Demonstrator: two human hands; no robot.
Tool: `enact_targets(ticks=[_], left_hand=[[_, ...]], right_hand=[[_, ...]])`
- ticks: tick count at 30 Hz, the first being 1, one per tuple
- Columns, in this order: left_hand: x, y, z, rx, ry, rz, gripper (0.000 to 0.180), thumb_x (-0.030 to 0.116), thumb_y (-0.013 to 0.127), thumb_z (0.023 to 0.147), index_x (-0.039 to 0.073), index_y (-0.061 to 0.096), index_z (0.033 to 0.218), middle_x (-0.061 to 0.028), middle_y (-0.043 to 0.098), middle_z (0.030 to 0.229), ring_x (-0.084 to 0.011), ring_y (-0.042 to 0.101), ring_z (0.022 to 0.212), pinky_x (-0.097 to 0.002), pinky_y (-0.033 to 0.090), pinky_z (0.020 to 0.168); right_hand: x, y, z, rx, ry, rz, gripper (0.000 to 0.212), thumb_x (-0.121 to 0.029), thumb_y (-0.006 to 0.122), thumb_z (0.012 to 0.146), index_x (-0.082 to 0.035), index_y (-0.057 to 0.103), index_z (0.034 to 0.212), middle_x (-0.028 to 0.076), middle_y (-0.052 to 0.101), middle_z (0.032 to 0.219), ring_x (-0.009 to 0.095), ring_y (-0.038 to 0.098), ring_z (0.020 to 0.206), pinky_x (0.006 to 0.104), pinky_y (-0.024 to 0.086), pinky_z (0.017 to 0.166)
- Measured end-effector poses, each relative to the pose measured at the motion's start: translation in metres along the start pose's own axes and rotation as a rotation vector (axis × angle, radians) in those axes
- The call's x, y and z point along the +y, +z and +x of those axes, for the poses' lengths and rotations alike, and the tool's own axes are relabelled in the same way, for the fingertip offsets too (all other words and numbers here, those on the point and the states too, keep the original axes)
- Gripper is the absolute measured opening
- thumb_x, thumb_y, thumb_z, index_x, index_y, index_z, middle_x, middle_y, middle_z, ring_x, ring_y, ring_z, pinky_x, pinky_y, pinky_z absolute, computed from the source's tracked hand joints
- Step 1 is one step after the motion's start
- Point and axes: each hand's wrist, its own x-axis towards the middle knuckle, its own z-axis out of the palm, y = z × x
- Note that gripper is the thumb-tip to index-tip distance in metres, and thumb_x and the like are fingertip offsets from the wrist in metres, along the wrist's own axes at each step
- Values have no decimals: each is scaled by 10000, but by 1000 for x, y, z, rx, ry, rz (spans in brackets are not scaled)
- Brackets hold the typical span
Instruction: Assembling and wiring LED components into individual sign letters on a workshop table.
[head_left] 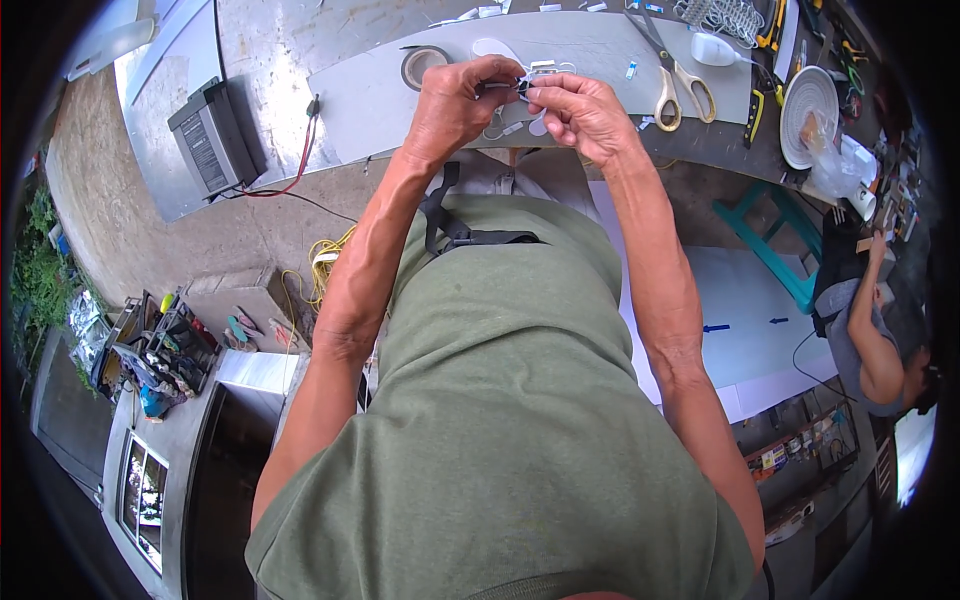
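Both my hands meet over the grey sheet on the table, their fingertips almost touching. My right hand pinches a small black piece between thumb and forefinger. My left hand is closed in a pinch right beside it; what lies in its fingertips is too small to name. Thin white wires and a small white module are just beyond the fingers. A roll of tape lies by my left hand, partly covered by it. To the right of my right hand lie scissors with cream handles.
A dark grey power unit with red and black leads stands at the left. Further right are a white plug-like block, a yellow-and-black cutter and a round white plate. A teal stool and another person are right.
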Motion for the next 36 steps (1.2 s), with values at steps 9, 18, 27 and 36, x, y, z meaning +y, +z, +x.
enact_targets(ticks=[9,18,27,36], left_hand=[[6,-7,4,-32,33,-5,245,-4,766,814,33,748,1056,-61,776,937,-136,734,862,-286,580,764],[7,-9,1,-34,-64,-254,263,60,789,847,7,727,1097,-56,760,938,-120,701,838,-263,569,768],[6,-10,2,-3,-245,-388,291,176,815,860,-12,743,1070,-65,744,875,-100,662,769,-248,550,710],[15,-14,0,32,-364,-440,289,197,842,830,-2,759,1022,-61,741,841,-95,637,718,-243,510,627]], right_hand=[[-1,-4,1,-61,-18,-10,217,-99,776,874,-13,705,1059,66,691,828,59,563,550,168,351,390],[12,-5,3,-149,-47,272,151,-91,727,916,-64,704,1062,47,692,828,80,578,569,199,355,412],[18,5,4,-148,-86,376,147,-98,720,922,-81,705,1068,49,691,823,93,572,580,214,353,432],[14,11,2,-143,-106,332,128,-100,731,916,-73,712,1040,31,683,794,78,560,568,205,344,431]])
